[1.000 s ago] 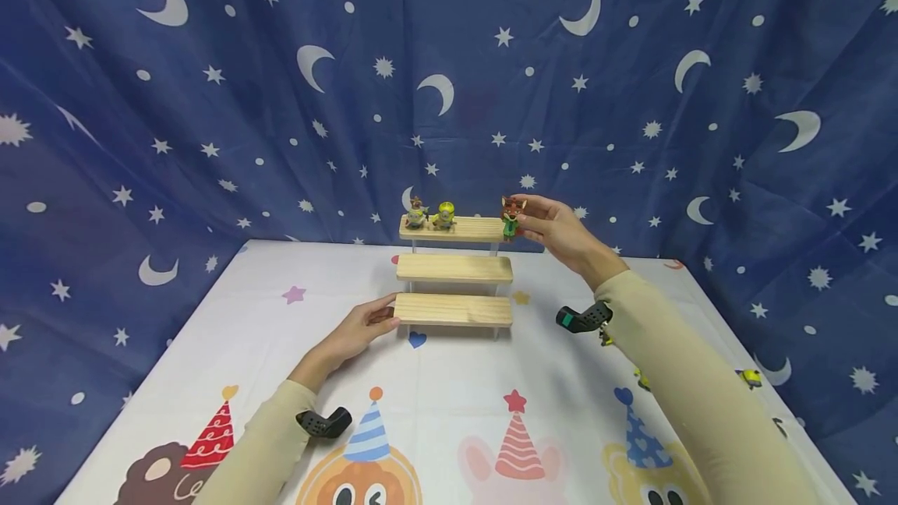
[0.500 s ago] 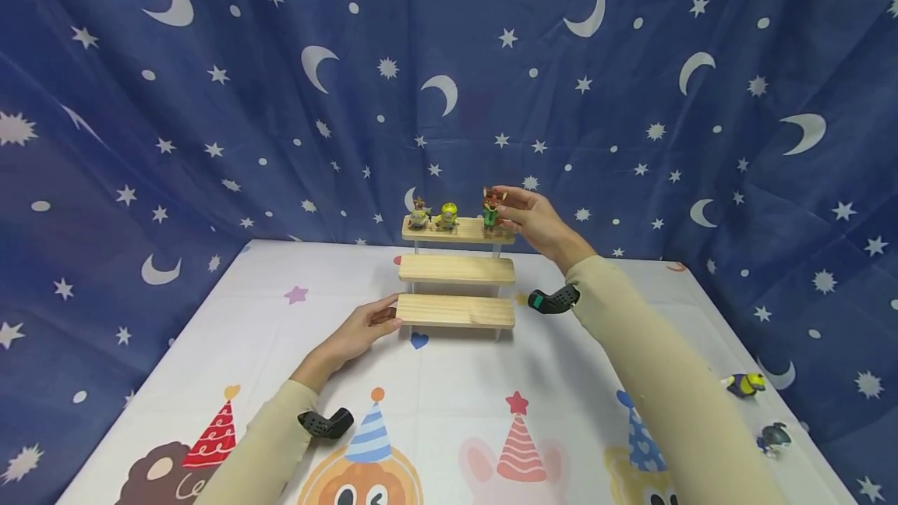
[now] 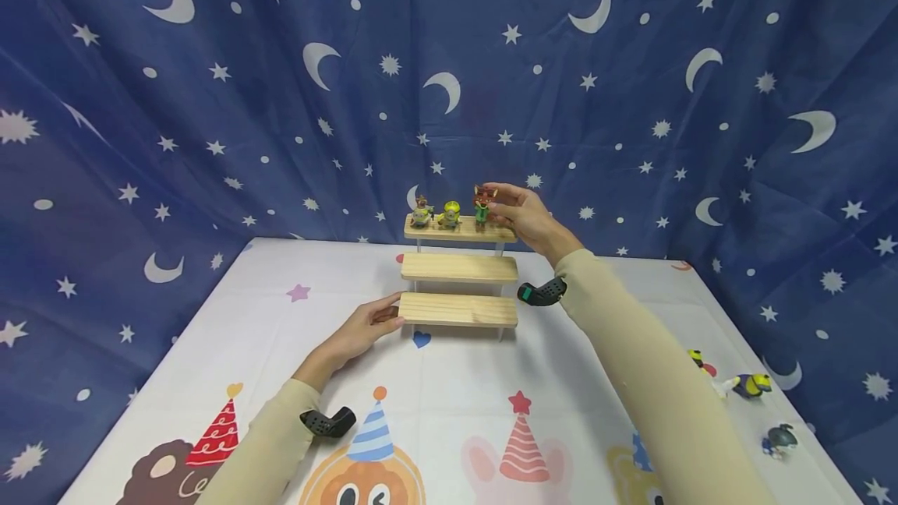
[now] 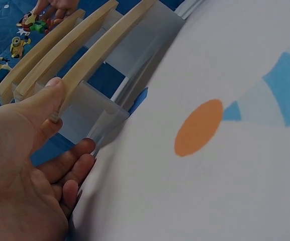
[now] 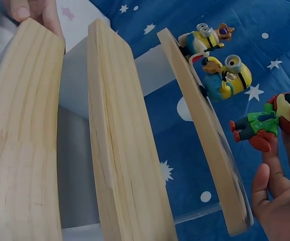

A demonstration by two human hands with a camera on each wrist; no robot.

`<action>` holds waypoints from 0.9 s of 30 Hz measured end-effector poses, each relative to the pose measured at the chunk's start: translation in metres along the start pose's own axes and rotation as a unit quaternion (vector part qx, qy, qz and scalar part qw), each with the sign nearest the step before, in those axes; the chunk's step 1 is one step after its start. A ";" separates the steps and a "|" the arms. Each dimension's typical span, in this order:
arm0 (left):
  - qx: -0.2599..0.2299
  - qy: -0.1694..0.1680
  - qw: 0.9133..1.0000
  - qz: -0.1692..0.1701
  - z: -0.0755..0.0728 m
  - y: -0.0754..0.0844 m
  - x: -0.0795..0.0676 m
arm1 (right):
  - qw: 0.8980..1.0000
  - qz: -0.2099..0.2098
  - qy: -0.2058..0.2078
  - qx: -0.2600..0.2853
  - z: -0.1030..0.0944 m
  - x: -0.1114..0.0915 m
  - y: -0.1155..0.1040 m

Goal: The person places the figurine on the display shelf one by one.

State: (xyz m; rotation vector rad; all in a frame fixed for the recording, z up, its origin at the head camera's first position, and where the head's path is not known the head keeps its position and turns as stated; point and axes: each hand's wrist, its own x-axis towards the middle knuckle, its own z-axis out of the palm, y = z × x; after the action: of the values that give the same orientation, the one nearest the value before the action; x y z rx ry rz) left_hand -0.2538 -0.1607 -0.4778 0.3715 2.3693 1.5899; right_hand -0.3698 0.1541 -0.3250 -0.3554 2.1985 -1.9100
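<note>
A three-tier display stand has wooden boards on clear supports. At the left end of its lowest board, my left hand grips the wood between thumb and index finger; the left wrist view shows the other fingers loosely curled below. My right hand pinches a fox figurine in a green shirt by its head. In the right wrist view the fox's feet hang slightly apart from the top board. Left of it on that board stand two minion figurines: a yellow one nearer the fox, and one with a brown topper.
More small figurines lie on the right of the table, among them a yellow-and-dark one and a grey-blue one. A blue star-and-moon curtain hangs right behind the stand. The white tablecloth carries printed party-hat animals.
My right hand has carried the fox leftward, from the right end of the top board to a spot closer to the minions. The left hand keeps its hold on the stand.
</note>
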 end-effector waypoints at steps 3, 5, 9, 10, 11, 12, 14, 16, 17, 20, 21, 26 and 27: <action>-0.006 -0.001 1.000 0.000 0.000 0.000 0.000 | 1.000 -0.006 -0.002 -0.005 0.002 0.003 0.001; -0.013 -0.003 1.000 -0.003 0.001 0.001 0.001 | 1.000 -0.008 -0.002 -0.008 0.002 0.004 0.002; -0.018 -0.008 1.000 -0.005 0.001 0.001 0.000 | 1.000 -0.009 -0.002 -0.021 0.004 0.005 0.003; -0.016 -0.007 1.000 -0.003 0.001 0.001 -0.001 | 1.000 -0.010 -0.002 -0.022 0.004 0.005 0.003; -0.016 -0.007 1.000 -0.003 0.000 0.002 -0.002 | 1.000 -0.012 -0.003 -0.024 0.005 0.006 0.003; -0.013 -0.006 1.000 -0.001 0.000 0.002 -0.002 | 1.000 -0.013 -0.004 -0.026 0.006 0.007 0.003; -0.012 -0.003 1.000 -0.001 -0.001 0.003 -0.003 | 1.000 -0.014 -0.005 -0.024 0.006 0.008 0.004; -0.014 -0.001 1.000 -0.002 -0.001 0.004 -0.002 | 1.000 -0.014 -0.006 -0.022 0.006 0.008 0.004; -0.014 -0.001 1.000 -0.004 -0.001 0.003 -0.002 | 1.000 -0.013 -0.006 -0.023 0.006 0.009 0.004; -0.014 -0.001 1.000 -0.008 -0.001 0.002 -0.001 | 1.000 -0.011 -0.009 -0.024 0.006 0.009 0.005; -0.014 -0.002 1.000 -0.008 -0.001 0.001 0.000 | 1.000 -0.010 -0.010 -0.027 0.006 0.009 0.005; -0.014 0.000 1.000 -0.004 -0.001 -0.002 0.001 | 0.999 -0.008 -0.018 -0.039 0.005 0.008 0.006; -0.014 -0.001 1.000 -0.003 -0.001 -0.002 0.001 | 0.999 -0.007 -0.020 -0.038 0.005 0.008 0.006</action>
State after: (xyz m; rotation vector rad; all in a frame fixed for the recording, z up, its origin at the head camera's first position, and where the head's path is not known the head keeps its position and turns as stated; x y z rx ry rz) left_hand -0.2551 -0.1619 -0.4795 0.3585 2.3421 1.6176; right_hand -0.3761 0.1478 -0.3318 -0.4194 2.2528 -1.8134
